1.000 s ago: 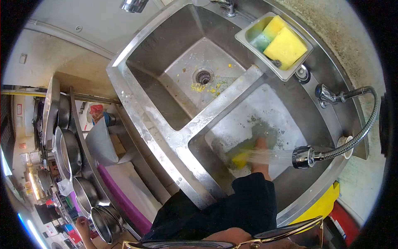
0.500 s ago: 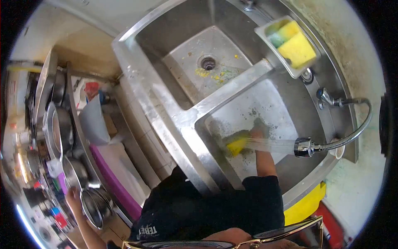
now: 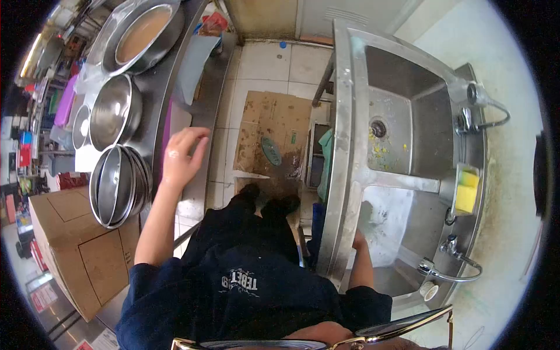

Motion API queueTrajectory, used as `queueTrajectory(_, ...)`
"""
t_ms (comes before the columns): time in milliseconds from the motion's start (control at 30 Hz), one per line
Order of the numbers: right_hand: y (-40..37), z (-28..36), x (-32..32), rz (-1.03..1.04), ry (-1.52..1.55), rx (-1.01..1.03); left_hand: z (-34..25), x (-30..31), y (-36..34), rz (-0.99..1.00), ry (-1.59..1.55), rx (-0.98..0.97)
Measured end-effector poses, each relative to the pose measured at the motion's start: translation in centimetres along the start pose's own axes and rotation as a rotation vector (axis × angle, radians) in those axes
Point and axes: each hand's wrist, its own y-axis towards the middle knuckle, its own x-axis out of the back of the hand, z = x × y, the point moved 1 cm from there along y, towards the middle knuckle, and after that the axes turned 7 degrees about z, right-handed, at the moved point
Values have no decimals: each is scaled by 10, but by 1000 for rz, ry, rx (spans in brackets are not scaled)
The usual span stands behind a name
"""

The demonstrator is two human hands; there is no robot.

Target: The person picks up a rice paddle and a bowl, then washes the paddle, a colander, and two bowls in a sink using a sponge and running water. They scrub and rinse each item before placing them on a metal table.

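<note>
My left hand is raised at the inner edge of the steel worktable, thumb and fingers apart, holding nothing. Nearest to it are a stack of metal bowls and a single steel bowl. My right hand reaches into the near sink basin; its fingers are hidden behind the basin's front rim, so what it holds does not show. Grey-green murk lies on the basin floor beside it. Over the same basin, the sprayer head hangs from its curved metal hose, with no water visible.
The far basin has yellow scraps around its drain. A tray with a yellow sponge sits on the back ledge. Farther along the worktable is a large bowl of brown liquid. Flattened cardboard covers the floor; a cardboard box stands at left.
The view has swung left toward the worktable. My left hand has come away from the bowls toward the aisle. The water spray and the yellow item by my right hand no longer show.
</note>
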Motion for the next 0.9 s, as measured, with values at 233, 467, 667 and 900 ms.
queueTrajectory(233, -15, 46, -20, -90, 50, -585, 28, -21, -33, 56, -96, 65)
queueTrajectory(467, -74, 120, 21, -157, -41, -751, 45, -34, -47, 63, -179, 94)
queueTrajectory(667, -119, 148, -5, -288, 82, -601, 54, -44, -53, 48, -241, 80)
queueTrajectory(900, -165, 63, 22, -522, 221, -402, 69, -49, -63, 58, -284, 105)
